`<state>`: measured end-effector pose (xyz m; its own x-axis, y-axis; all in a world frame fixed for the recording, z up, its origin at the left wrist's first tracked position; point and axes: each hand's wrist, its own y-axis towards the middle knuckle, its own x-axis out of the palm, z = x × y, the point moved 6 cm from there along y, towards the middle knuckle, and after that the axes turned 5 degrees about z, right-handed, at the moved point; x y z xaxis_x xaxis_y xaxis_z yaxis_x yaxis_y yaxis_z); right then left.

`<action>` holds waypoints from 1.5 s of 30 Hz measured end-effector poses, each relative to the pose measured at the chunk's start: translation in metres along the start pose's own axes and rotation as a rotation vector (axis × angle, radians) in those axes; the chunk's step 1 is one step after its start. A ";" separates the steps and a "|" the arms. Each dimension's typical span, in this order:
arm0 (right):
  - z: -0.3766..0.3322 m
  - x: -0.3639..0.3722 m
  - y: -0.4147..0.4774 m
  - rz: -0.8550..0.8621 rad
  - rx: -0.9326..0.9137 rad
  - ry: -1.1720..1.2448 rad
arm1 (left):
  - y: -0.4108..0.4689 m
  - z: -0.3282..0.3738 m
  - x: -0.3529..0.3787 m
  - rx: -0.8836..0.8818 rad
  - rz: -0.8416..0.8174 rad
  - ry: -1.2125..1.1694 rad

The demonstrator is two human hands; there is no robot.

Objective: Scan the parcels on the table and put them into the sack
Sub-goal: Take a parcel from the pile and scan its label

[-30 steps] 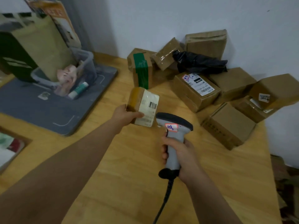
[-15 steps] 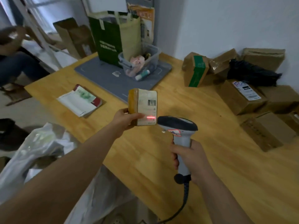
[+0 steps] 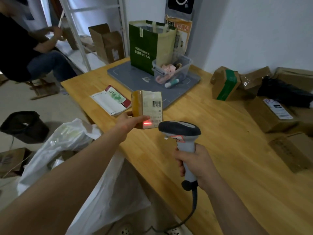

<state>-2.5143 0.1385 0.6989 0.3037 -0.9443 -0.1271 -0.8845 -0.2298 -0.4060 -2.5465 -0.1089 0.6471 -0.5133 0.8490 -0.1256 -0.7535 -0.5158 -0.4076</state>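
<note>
Left hand (image 3: 130,120) grips a small taped parcel (image 3: 149,106) by its lower left edge, thumb across the front, fingers wrapped behind; the parcel is upright in the air above the near edge of the counter (image 3: 220,150), white label facing the camera. A red scan line (image 3: 147,123) falls on the bottom of the label, just beside the thumb tip. Right hand (image 3: 194,164) has its fingers clamped round the grey handle of a barcode scanner (image 3: 183,134), whose dark head points at the parcel, near it but not touching. The scanner cable (image 3: 193,206) hangs off the handle base. A white sack (image 3: 105,192) sits off the counter's near-left edge, under the left forearm, mouth open and slack. More parcels sit on the counter's far right: a box with green tape (image 3: 225,85), a box with a white label (image 3: 269,114), a black bag (image 3: 284,92) lying on top of boxes, and plain brown boxes at the right edge. At the back of the counter, a grey mat (image 3: 135,78) carries a clear tub (image 3: 174,70) and a green tote bag (image 3: 145,48). A booklet (image 3: 110,102) lies on the counter's left edge. A black bin (image 3: 23,126) stands on the floor at left, and a seated person (image 3: 25,53) is at far left.
</note>
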 end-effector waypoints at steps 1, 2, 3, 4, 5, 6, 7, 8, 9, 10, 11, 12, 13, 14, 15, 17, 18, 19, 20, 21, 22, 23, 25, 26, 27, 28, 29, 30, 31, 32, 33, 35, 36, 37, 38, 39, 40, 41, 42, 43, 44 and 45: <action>0.000 0.003 -0.001 -0.007 -0.002 -0.004 | -0.001 0.000 -0.002 0.003 0.007 -0.004; -0.001 0.005 -0.002 -0.013 -0.004 -0.007 | -0.002 0.000 -0.005 0.007 0.016 -0.004; -0.002 0.008 -0.002 -0.019 -0.007 -0.011 | -0.003 0.001 -0.008 0.016 0.022 -0.004; -0.002 0.010 -0.003 -0.026 -0.012 -0.016 | -0.003 0.000 -0.010 0.023 0.026 -0.002; -0.003 0.012 -0.003 -0.033 -0.016 -0.019 | -0.004 0.001 -0.011 0.033 0.025 -0.001; -0.004 0.015 -0.004 -0.041 -0.021 -0.018 | -0.005 0.001 -0.013 0.040 0.023 -0.001; -0.005 0.017 -0.004 -0.050 -0.024 -0.016 | -0.006 0.001 -0.015 0.044 0.022 -0.005; -0.006 0.019 -0.004 -0.056 -0.028 -0.017 | -0.006 0.000 -0.017 0.045 0.021 -0.012; -0.006 0.021 -0.004 -0.060 -0.031 -0.020 | -0.006 0.000 -0.020 0.046 0.024 -0.015; -0.007 0.023 -0.004 -0.063 -0.033 -0.024 | -0.006 -0.001 -0.023 0.045 0.032 -0.014; -0.007 0.025 -0.003 -0.065 -0.034 -0.027 | -0.005 -0.002 -0.026 0.045 0.041 -0.015; -0.007 0.027 -0.003 -0.067 -0.034 -0.030 | -0.005 -0.002 -0.028 0.044 0.047 -0.016; -0.007 0.030 -0.002 -0.072 -0.032 -0.034 | -0.005 -0.003 -0.032 0.043 0.053 -0.019; -0.006 0.032 -0.001 -0.077 -0.033 -0.034 | -0.006 -0.004 -0.034 0.041 0.057 -0.017; -0.005 0.035 0.000 -0.084 -0.030 -0.030 | -0.006 -0.005 -0.037 0.037 0.065 -0.018; -0.004 0.045 0.003 -0.110 -0.017 -0.023 | -0.008 -0.009 -0.049 0.016 0.092 -0.046; -0.003 0.051 0.006 -0.124 -0.011 -0.019 | -0.010 -0.012 -0.057 -0.005 0.107 -0.082; -0.002 0.058 0.008 -0.136 -0.003 -0.012 | -0.012 -0.016 -0.066 -0.035 0.124 -0.137; -0.001 0.066 0.012 -0.140 0.000 0.000 | -0.015 -0.021 -0.077 -0.071 0.141 -0.207; -0.001 0.075 0.016 -0.132 0.001 0.015 | -0.020 -0.027 -0.089 -0.105 0.153 -0.271; 0.000 0.083 0.023 -0.115 -0.002 0.034 | -0.025 -0.034 -0.101 -0.133 0.154 -0.311; 0.001 0.093 0.029 -0.095 0.002 0.062 | -0.031 -0.042 -0.112 -0.156 0.139 -0.333; 0.003 0.116 0.040 -0.085 0.040 0.121 | -0.044 -0.060 -0.133 -0.194 0.084 -0.386; 0.005 0.130 0.043 -0.097 0.062 0.139 | -0.050 -0.069 -0.143 -0.205 0.061 -0.421; 0.005 0.145 0.045 -0.119 0.085 0.155 | -0.055 -0.077 -0.153 -0.209 0.044 -0.452; 0.006 0.160 0.045 -0.152 0.104 0.166 | -0.060 -0.084 -0.161 -0.211 0.027 -0.473; 0.007 0.176 0.045 -0.190 0.127 0.179 | -0.065 -0.089 -0.167 -0.212 0.007 -0.481; 0.010 0.192 0.043 -0.224 0.148 0.181 | -0.069 -0.095 -0.171 -0.214 -0.011 -0.484; 0.012 0.206 0.041 -0.255 0.168 0.179 | -0.072 -0.100 -0.175 -0.219 -0.024 -0.489; 0.016 0.220 0.040 -0.279 0.175 0.168 | -0.075 -0.106 -0.180 -0.227 -0.030 -0.496; 0.020 0.232 0.039 -0.292 0.188 0.148 | -0.077 -0.112 -0.186 -0.236 -0.028 -0.496; 0.030 0.253 0.040 -0.295 0.200 0.089 | -0.078 -0.129 -0.203 -0.261 -0.017 -0.471; 0.033 0.261 0.043 -0.284 0.195 0.055 | -0.077 -0.138 -0.214 -0.265 0.015 -0.443; 0.037 0.269 0.045 -0.276 0.195 0.018 | -0.076 -0.148 -0.230 -0.261 0.093 -0.413; 0.039 0.276 0.047 -0.267 0.187 -0.026 | -0.075 -0.161 -0.251 -0.256 0.243 -0.378; 0.041 0.283 0.050 -0.256 0.171 -0.065 | -0.075 -0.177 -0.278 -0.258 0.458 -0.301; 0.041 0.290 0.051 -0.255 0.147 -0.103 | -0.080 -0.196 -0.307 -0.302 0.677 -0.147; 0.043 0.298 0.053 -0.255 0.118 -0.135 | -0.087 -0.217 -0.330 -0.388 0.814 0.037; 0.043 0.306 0.054 -0.264 0.084 -0.162 | -0.092 -0.236 -0.345 -0.495 0.859 0.187; 0.044 0.314 0.056 -0.267 0.050 -0.187 | -0.092 -0.261 -0.353 -0.607 0.835 0.251; 0.046 0.322 0.057 -0.269 0.031 -0.213 | -0.094 -0.280 -0.353 -0.708 0.773 0.236; 0.051 0.330 0.059 -0.270 0.015 -0.250 | -0.096 -0.298 -0.349 -0.777 0.703 0.188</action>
<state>-2.4486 -0.1750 0.5869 0.6042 -0.7630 -0.2299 -0.7559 -0.4575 -0.4682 -2.1727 -0.3217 0.4602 -0.6091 0.4273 -0.6681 0.1902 -0.7391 -0.6462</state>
